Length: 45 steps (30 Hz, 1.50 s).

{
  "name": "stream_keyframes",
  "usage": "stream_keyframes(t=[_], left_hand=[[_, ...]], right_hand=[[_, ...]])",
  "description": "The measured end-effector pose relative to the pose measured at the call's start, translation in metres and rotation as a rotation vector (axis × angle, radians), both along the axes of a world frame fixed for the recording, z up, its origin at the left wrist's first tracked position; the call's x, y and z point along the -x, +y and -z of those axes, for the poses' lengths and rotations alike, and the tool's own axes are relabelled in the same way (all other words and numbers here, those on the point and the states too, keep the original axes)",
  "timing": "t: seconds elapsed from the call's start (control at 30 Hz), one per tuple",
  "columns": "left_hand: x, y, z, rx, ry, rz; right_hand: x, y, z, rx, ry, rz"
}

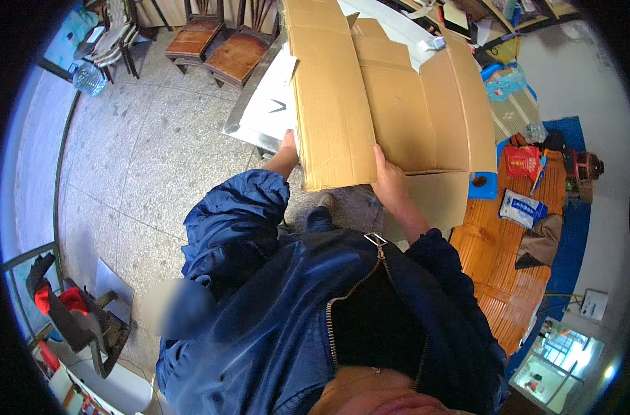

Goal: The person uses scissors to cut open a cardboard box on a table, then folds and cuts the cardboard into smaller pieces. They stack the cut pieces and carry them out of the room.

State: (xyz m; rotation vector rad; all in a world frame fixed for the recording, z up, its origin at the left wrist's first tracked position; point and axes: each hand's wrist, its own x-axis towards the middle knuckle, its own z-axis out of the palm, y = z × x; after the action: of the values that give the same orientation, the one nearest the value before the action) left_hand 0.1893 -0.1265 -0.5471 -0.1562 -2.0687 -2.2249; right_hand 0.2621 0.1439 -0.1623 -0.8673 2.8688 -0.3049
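In front of my body is a large brown cardboard box [398, 111] with its flaps spread, its inner walls facing me. My left hand [289, 148] holds the left edge of a long cardboard flap [333, 104]; most of its fingers are hidden. On that flap's right edge my right hand [390, 179] has its grip, thumb on the near side and fingers out of sight. Left of the flap, a white sheet or package [273, 106] bearing a black mark lies on a dark-edged table [247, 134], partly covered by the cardboard.
Two wooden chairs [194, 39] stand beyond the table. A wooden bench [480, 249] on my right carries a red bag [522, 161] and a white-and-blue packet [522, 208]. Near it is a blue plastic stool [483, 193]. A water bottle [88, 79] sits on the speckled floor [138, 140].
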Motion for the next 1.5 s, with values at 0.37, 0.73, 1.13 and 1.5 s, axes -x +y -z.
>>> stream_keyframes(t=[0.37,0.73,1.13,1.5], left_hand=[[-0.032,0.007,-0.162,1.240,0.171,0.074],[-0.131,-0.077,-0.388,1.035,0.249,-0.973],[-0.124,0.194,-0.547,0.575,0.547,-0.297],[-0.115,0.255,-0.542,-0.017,0.222,0.030]], right_hand=[[-0.016,0.029,0.020,-0.043,0.084,0.125],[-0.016,0.075,0.006,0.713,-0.057,0.083],[-0.013,0.173,-0.089,1.414,-0.513,0.193],[-0.008,0.230,-0.100,0.620,0.035,-0.130]])
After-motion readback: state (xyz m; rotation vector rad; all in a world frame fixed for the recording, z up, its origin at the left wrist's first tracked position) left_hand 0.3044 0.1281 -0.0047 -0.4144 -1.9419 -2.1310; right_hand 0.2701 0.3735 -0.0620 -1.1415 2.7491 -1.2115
